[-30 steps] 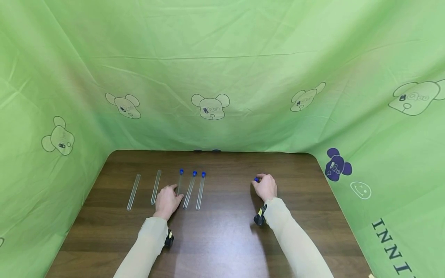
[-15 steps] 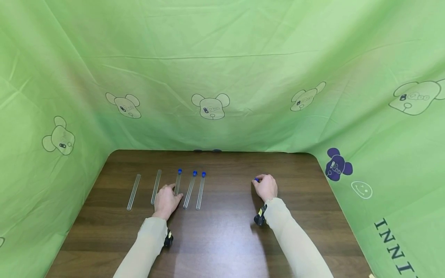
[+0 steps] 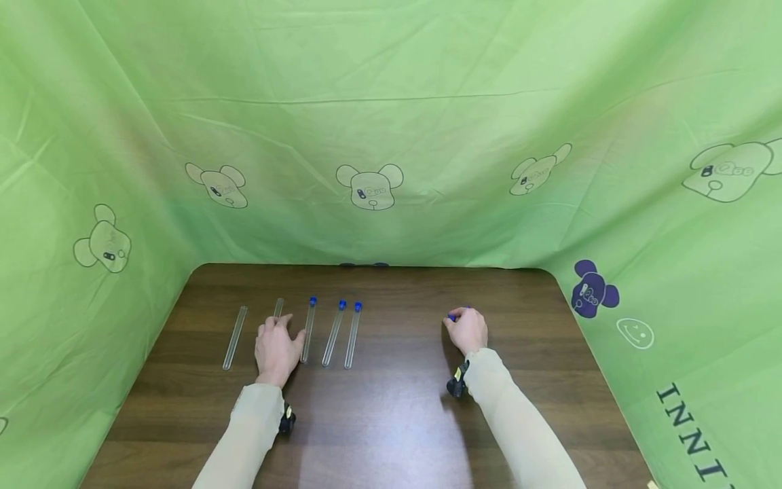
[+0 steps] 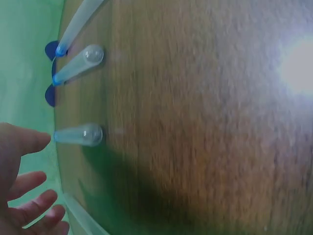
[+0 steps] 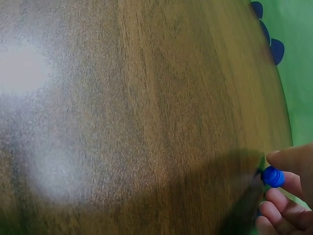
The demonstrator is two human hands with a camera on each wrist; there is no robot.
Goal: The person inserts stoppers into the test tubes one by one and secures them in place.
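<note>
My left hand (image 3: pixel 277 350) hovers over an uncapped glass test tube (image 3: pixel 278 308), hiding its lower part. Its fingers are spread, with nothing held, as the left wrist view shows too. Just right of the thumb lies a test tube with a blue cap (image 3: pixel 313 300); the left wrist view has this tube (image 4: pixel 80 135) end-on. Farther right lie two more capped test tubes (image 3: pixel 333 337) (image 3: pixel 353 339). My right hand (image 3: pixel 468 331), at the right of the table, pinches a small blue cap (image 5: pixel 273 177) between thumb and index finger.
Another uncapped test tube (image 3: pixel 235 338) lies at the far left of the row. A second blue bit (image 3: pixel 468 308) shows just beyond the right hand. The brown wooden table (image 3: pixel 391 421) is enclosed by a green printed cloth (image 3: pixel 366 136) behind and on both sides.
The capped test tube beside my left hand has shifted slightly left. My left hand has let go of it and moved left over the uncapped tube. The right hand has barely moved.
</note>
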